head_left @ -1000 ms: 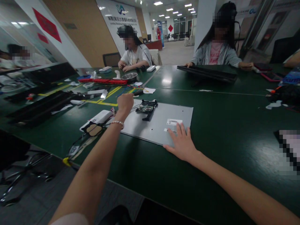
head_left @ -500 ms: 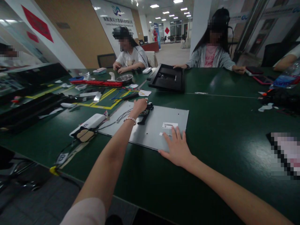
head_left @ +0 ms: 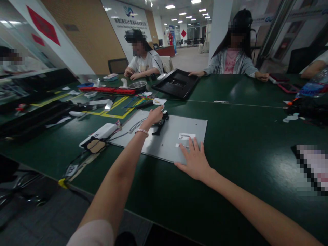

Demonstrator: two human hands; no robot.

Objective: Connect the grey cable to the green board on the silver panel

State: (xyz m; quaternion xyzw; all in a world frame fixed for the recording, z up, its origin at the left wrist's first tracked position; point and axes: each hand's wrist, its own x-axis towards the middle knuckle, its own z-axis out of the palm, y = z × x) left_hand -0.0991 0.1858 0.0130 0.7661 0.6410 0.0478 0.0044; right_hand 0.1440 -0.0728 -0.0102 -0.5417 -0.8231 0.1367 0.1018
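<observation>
A grey metal panel (head_left: 174, 135) lies flat on the dark green table (head_left: 243, 136). My right hand (head_left: 195, 160) rests flat on the panel's near right corner, fingers spread, beside a white label (head_left: 187, 136). My left hand (head_left: 154, 116) reaches over the panel's far side and touches a small black circuit board part (head_left: 161, 123) with wires running off it. A beaded bracelet (head_left: 142, 131) sits on my left wrist.
A white box (head_left: 102, 131) and cables lie left of the panel. Tools, a red strip and a metal bowl (head_left: 138, 84) sit further back. Two people sit across the table; one tilts a black monitor shell (head_left: 176, 83). A dark bag (head_left: 307, 106) lies at right.
My left hand moved from beyond the panel's far edge onto the black circuit part. The person opposite lifted and turned the black monitor shell. My right hand stayed put.
</observation>
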